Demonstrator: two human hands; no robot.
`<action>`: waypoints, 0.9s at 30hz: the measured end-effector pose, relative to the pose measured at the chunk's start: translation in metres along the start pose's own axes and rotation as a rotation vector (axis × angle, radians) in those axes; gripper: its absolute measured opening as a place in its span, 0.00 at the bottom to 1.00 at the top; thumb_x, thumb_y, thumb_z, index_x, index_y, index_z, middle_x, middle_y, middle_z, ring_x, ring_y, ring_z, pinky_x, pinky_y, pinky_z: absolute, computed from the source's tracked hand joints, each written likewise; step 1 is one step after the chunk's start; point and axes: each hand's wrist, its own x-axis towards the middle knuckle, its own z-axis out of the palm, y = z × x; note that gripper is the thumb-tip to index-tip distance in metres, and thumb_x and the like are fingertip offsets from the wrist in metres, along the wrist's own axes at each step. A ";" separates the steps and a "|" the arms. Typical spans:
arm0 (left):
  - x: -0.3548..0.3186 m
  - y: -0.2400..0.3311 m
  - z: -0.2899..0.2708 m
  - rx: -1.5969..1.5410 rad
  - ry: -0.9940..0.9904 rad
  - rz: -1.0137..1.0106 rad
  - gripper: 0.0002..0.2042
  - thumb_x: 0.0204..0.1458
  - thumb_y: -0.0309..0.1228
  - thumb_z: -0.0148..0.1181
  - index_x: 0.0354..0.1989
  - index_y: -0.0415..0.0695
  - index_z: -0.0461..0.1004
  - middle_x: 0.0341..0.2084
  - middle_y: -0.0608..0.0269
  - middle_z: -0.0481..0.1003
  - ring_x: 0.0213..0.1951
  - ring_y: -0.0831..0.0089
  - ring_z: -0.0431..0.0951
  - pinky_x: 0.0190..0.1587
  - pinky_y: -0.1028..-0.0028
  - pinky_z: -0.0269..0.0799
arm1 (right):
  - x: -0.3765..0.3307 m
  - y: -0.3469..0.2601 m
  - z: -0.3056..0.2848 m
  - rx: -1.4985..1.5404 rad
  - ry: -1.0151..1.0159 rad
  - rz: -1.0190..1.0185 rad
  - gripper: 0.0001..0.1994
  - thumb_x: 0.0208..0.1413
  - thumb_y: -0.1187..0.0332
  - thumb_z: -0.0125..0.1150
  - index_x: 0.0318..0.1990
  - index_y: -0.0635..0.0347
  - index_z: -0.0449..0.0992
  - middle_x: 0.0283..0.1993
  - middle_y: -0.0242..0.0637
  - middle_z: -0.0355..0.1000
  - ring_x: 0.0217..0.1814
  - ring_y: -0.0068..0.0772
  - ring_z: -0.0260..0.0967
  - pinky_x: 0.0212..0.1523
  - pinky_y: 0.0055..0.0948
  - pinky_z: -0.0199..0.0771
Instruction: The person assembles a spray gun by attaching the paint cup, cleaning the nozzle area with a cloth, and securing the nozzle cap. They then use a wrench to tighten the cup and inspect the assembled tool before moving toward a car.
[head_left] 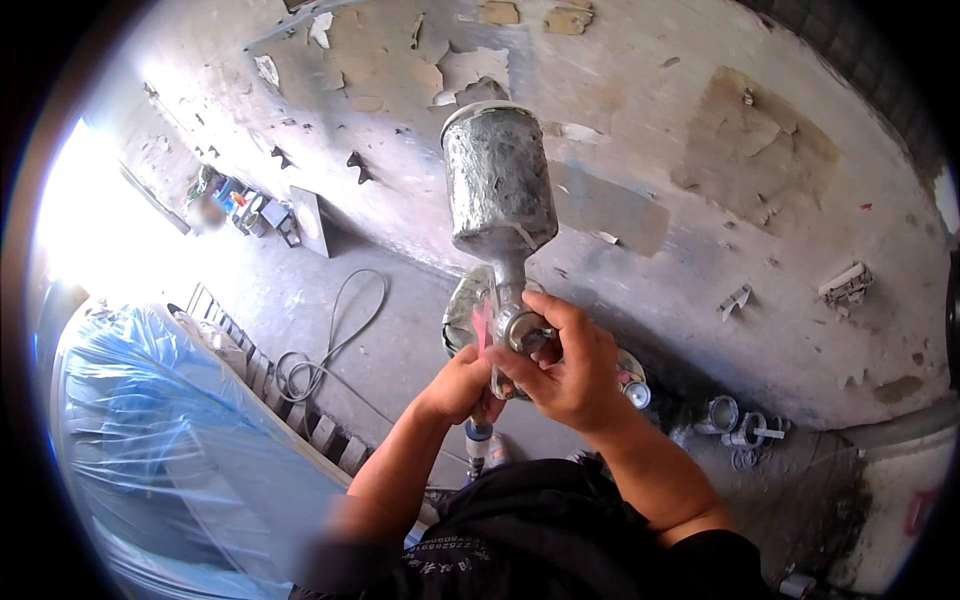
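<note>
A spray gun [513,262] stands upright in front of me, its dented, paint-stained metal cup [500,185] on top under a pale lid [487,108]. My left hand [459,386] is closed round the handle, which it mostly hides. Something pink [481,325] shows beside the gun body. At the round metal part [526,331] on the gun, my right hand [580,378] has its thumb and index finger curled about the rim. Below the handle, a hose fitting [478,434] with a blue band hangs down.
Blue plastic sheeting [190,440] covers a large object at the left. A grey hose [345,300] loops over the floor. Paint-stained tins [742,428] stand at the lower right, by a wall [620,120] with peeling patches. Bright light floods the far left, near piled items [250,205].
</note>
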 end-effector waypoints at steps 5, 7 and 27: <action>-0.012 0.014 -0.003 -0.100 -0.044 -0.008 0.14 0.50 0.38 0.51 0.31 0.37 0.71 0.11 0.60 0.68 0.10 0.74 0.68 0.11 0.77 0.61 | 0.016 -0.005 -0.008 0.141 -0.164 -0.102 0.25 0.48 0.60 0.65 0.51 0.66 0.69 0.30 0.41 0.72 0.25 0.35 0.71 0.27 0.29 0.71; -0.013 0.015 -0.004 -0.124 -0.059 -0.009 0.14 0.50 0.38 0.52 0.31 0.37 0.71 0.11 0.60 0.68 0.10 0.74 0.67 0.11 0.77 0.61 | 0.018 -0.008 -0.008 0.097 -0.186 -0.106 0.25 0.49 0.61 0.65 0.51 0.66 0.69 0.27 0.38 0.70 0.22 0.33 0.69 0.25 0.29 0.69; -0.010 0.008 -0.024 -0.162 -0.165 0.076 0.16 0.52 0.43 0.52 0.33 0.39 0.70 0.11 0.62 0.67 0.10 0.75 0.68 0.11 0.79 0.59 | 0.024 -0.002 0.005 0.078 -0.189 -0.222 0.29 0.45 0.63 0.68 0.56 0.61 0.67 0.36 0.37 0.65 0.29 0.32 0.66 0.28 0.29 0.70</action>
